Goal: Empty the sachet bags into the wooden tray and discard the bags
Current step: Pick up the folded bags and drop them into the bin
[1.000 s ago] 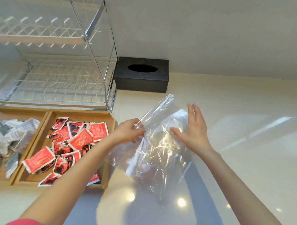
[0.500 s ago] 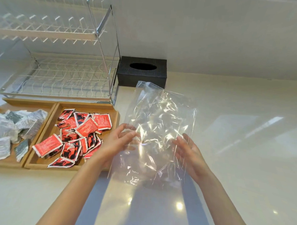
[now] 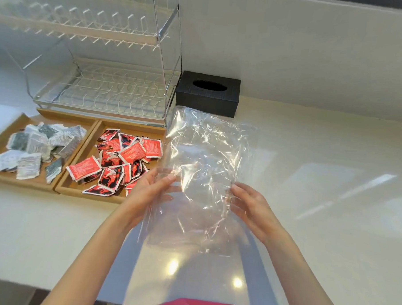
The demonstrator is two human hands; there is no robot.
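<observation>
I hold an empty clear plastic bag (image 3: 204,166) upright in front of me, above the white counter. My left hand (image 3: 150,194) grips its left edge and my right hand (image 3: 250,205) grips its right edge. To the left lies a wooden tray (image 3: 87,138) with two compartments. The right compartment holds several red sachets (image 3: 123,158). The left compartment holds several grey and white sachets (image 3: 34,147).
A chrome two-tier dish rack (image 3: 102,79) stands behind the tray. A black tissue box (image 3: 208,94) sits against the wall to its right. The white counter (image 3: 321,180) stretches to the right, and its front edge runs along the bottom left.
The bag has been turned from a slant to upright and spread flat between both hands. Both hands have come lower and closer to me, and the view has shifted slightly.
</observation>
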